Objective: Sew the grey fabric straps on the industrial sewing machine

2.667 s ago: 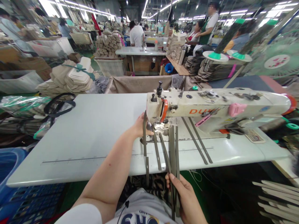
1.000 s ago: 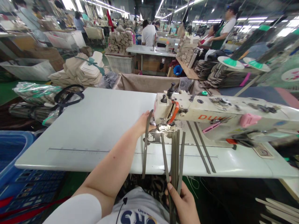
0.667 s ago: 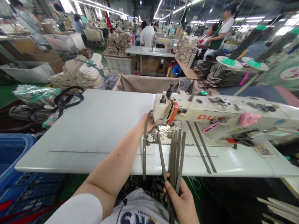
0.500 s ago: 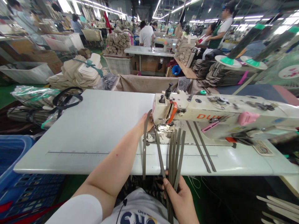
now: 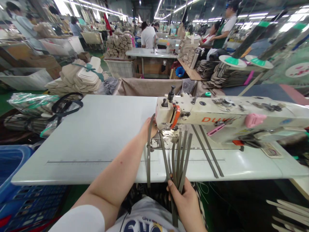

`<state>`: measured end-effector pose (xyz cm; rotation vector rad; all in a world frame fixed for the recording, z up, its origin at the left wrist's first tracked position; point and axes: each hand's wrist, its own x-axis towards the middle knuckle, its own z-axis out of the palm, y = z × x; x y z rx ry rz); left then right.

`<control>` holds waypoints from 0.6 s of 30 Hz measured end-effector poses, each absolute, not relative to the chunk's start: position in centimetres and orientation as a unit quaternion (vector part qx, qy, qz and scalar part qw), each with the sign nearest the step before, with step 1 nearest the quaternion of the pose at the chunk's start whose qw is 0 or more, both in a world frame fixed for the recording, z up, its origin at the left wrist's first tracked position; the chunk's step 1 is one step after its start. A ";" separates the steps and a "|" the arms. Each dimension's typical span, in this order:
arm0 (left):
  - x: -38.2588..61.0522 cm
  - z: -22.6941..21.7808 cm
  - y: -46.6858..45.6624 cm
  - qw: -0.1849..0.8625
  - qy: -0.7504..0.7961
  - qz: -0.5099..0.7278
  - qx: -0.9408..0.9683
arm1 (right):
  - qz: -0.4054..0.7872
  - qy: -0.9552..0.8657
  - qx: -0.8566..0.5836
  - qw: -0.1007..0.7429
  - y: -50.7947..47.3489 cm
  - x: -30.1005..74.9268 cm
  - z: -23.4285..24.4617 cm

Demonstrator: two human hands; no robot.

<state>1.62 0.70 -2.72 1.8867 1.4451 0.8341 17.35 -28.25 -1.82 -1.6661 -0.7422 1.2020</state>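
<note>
Several limp, light-looking straps (image 5: 179, 154) fan from our right hand (image 5: 187, 206), clamped on their bunched ends, lower centre. The grip of our left hand (image 5: 148, 129), beside the machine (image 5: 217, 117) mid-frame, we cannot tell.

Bright factory hall: ceiling strip lights (image 5: 154, 9), green floor (image 5: 3, 108), white worktables (image 5: 149, 53), stacked beige bundles (image 5: 82, 75).

The person wears a white T-shirt (image 5: 151, 211) with a short sleeve (image 5: 79, 222), dark blue letters (image 5: 142, 226) and a thin black cable (image 5: 125, 216); the left hand (image 5: 147, 128) and right hand (image 5: 187, 206) are bare.
</note>
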 end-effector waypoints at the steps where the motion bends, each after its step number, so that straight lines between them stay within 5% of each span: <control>1: 1.7 -2.6 0.5 0.308 0.554 0.318 0.705 | 0.497 -0.303 -0.674 0.455 -28.1 17.4 -1.8; 18: 1.8 -2.7 0.0 0.315 0.570 0.347 0.675 | 0.477 -0.330 -0.692 0.429 -27.6 17.5 -1.4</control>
